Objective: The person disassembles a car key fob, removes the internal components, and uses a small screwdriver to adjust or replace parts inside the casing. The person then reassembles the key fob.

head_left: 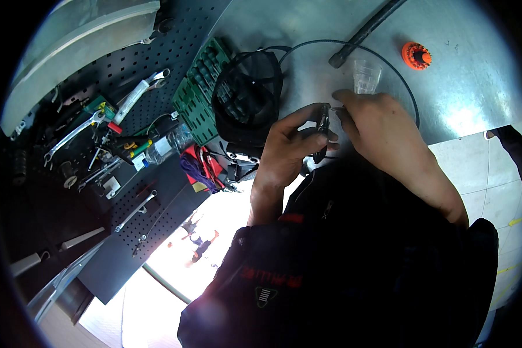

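My left hand [290, 142] is closed around a dark, shiny, narrow tool [322, 130] held upright; its exact kind cannot be made out. Opposite it, my right hand [385, 124] pinches a small thin metal piece [337, 109], whose tip meets or nearly meets the top of the tool. Just beyond the right hand stands a clear plastic cup [366, 76]. A thin black cable [383, 57] arcs over both hands, coming down to the right of the right hand. Left of my left hand lies a black mesh-like bag or cap [255, 95].
On the metal table [464, 95] are an orange round bit holder [416, 55] and a dark bar [365, 33]. A green socket tray [194, 110] and a plastic bottle [167, 145] sit left. Wrenches [75, 139] hang on the pegboard [182, 43]. Another person's leg [511, 148] shows far right.
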A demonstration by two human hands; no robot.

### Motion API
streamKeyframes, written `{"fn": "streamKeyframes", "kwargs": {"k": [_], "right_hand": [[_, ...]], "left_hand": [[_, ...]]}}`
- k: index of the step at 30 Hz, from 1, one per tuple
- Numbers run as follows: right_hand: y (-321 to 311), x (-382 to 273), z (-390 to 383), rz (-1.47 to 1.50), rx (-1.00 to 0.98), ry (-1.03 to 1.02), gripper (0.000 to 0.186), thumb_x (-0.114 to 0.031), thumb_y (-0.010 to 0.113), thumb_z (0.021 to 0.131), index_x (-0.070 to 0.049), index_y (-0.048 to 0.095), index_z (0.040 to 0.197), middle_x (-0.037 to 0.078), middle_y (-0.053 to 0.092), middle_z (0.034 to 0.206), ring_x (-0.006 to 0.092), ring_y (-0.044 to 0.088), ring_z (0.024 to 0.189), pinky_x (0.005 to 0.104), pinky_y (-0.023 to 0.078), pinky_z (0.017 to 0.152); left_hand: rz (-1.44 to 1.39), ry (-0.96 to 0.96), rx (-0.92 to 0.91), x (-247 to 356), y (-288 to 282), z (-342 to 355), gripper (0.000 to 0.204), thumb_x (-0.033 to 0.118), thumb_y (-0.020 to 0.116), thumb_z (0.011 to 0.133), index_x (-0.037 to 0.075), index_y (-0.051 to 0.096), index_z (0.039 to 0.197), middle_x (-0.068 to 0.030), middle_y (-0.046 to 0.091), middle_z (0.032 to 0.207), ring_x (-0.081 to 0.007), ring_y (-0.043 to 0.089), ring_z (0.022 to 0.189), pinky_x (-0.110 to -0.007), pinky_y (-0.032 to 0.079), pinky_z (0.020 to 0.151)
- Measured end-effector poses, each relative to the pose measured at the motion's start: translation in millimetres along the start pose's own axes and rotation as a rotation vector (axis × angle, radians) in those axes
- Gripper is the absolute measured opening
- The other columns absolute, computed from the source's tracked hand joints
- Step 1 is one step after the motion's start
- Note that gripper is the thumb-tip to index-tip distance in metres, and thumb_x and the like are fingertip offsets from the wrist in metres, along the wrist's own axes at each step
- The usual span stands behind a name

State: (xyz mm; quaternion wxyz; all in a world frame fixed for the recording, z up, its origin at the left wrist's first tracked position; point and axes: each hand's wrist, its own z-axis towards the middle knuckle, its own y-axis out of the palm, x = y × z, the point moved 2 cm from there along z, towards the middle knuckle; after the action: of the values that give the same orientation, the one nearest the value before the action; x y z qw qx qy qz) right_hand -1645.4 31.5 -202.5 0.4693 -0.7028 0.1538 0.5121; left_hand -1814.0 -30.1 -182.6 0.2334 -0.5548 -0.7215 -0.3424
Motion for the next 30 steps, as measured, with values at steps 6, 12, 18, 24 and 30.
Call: {"fn": "streamKeyframes", "kwargs": {"k": [6, 12, 18, 24, 30], "right_hand": [[2.0, 0.1, 0.5, 0.014, -0.081, 0.087, 0.012, -0.006, 0.058, 0.082, -0.002, 0.055, 0.093, 0.018, 0.062, 0.069, 0.0366, 0.063, 0.068, 0.0443, 0.050, 0.062], [-1.1, -1.5, 2.9, 0.043, -0.079, 0.109, 0.012, -0.006, 0.058, 0.082, -0.002, 0.054, 0.092, 0.019, 0.061, 0.069, 0.0376, 0.062, 0.067, 0.0446, 0.049, 0.061], [4.5, 2.2, 0.7, 0.044, -0.051, 0.063, 0.015, -0.005, 0.058, 0.081, -0.001, 0.054, 0.094, 0.019, 0.061, 0.069, 0.0384, 0.062, 0.068, 0.0451, 0.050, 0.063], [-0.3, -2.9, 4.8, 0.064, -0.081, 0.136, 0.014, -0.005, 0.058, 0.081, -0.001, 0.056, 0.094, 0.020, 0.061, 0.070, 0.0389, 0.062, 0.069, 0.0460, 0.049, 0.064], [10.8, 6.7, -0.9, -0.008, -0.080, 0.060, 0.014, -0.006, 0.059, 0.081, -0.001, 0.056, 0.095, 0.020, 0.062, 0.072, 0.0391, 0.062, 0.071, 0.0470, 0.049, 0.065]], "left_hand": [[0.043, -0.009, -0.006, -2.5, -3.4, 2.5, 0.054, 0.003, 0.068, 0.078, -0.012, 0.046, 0.126, -0.0156, 0.058, 0.105, -0.0247, 0.065, 0.090, -0.039, 0.056, 0.079], [0.000, 0.001, -0.019, -2.8, -4.3, 2.8, 0.051, 0.001, 0.067, 0.079, -0.011, 0.047, 0.125, -0.0157, 0.059, 0.105, -0.0228, 0.064, 0.088, -0.038, 0.056, 0.079], [-0.004, -0.012, -0.015, -4.1, -7.6, 4.0, 0.051, 0.001, 0.067, 0.079, -0.012, 0.047, 0.125, -0.0157, 0.059, 0.105, -0.0228, 0.064, 0.089, -0.038, 0.056, 0.080], [-0.002, -0.012, -0.015, -3.4, -4.7, 3.2, 0.049, 0.000, 0.066, 0.081, -0.011, 0.047, 0.125, -0.0151, 0.059, 0.103, -0.0224, 0.064, 0.089, -0.037, 0.056, 0.080], [-0.005, -0.029, -0.005, -6.6, -6.9, 4.6, 0.050, 0.000, 0.067, 0.080, -0.011, 0.047, 0.125, -0.0145, 0.058, 0.103, -0.0224, 0.064, 0.089, -0.037, 0.056, 0.080]]}}
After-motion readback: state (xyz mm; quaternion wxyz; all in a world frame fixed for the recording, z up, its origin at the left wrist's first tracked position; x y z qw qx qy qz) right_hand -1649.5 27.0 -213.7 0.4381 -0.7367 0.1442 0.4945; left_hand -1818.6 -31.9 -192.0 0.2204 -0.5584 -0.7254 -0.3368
